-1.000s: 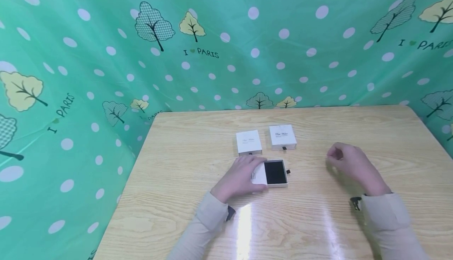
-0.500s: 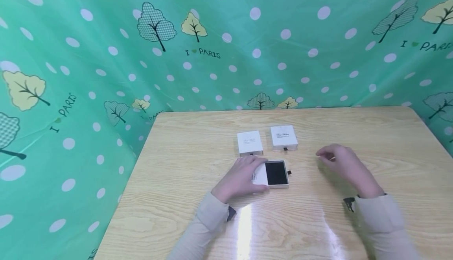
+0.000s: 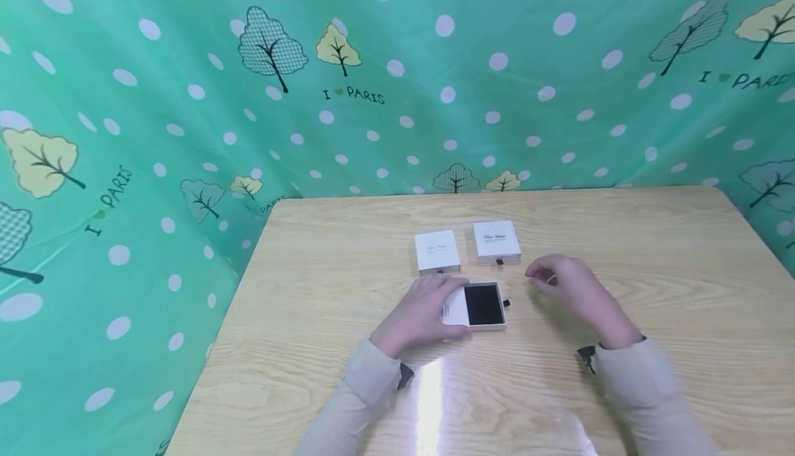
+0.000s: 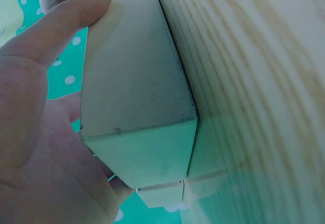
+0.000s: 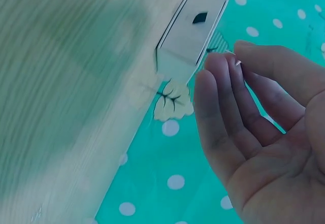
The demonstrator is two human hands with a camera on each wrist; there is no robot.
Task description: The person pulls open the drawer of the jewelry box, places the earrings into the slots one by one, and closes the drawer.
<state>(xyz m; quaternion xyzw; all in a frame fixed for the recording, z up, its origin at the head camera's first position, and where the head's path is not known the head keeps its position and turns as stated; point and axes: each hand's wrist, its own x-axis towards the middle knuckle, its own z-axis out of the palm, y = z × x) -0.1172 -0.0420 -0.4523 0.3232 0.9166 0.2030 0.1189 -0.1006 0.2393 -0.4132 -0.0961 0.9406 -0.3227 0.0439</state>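
Observation:
My left hand (image 3: 422, 310) grips a white drawer box (image 3: 456, 306) lying on the table, thumb on the near side and fingers on the far side. The box's drawer stands pulled out to the right, showing a black lining (image 3: 484, 304) and a small black pull tab (image 3: 506, 303). In the left wrist view the thumb presses along the white side wall (image 4: 137, 71). My right hand (image 3: 571, 289), just right of the drawer and above the table, pinches a tiny silvery piece (image 5: 234, 58) between thumb and fingertips. Its kind I cannot tell, as mostly the fingers cover it.
Behind the held box sit two closed white boxes, a left one (image 3: 437, 250) and a right one (image 3: 497, 241), each with printed lettering and a black tab. The wooden table (image 3: 310, 270) ends at a green dotted curtain (image 3: 373, 139) at the back and left.
My right hand has moved left across the table toward the pulled-out drawer, fingertips still pinched together. The left hand and the boxes have stayed in place.

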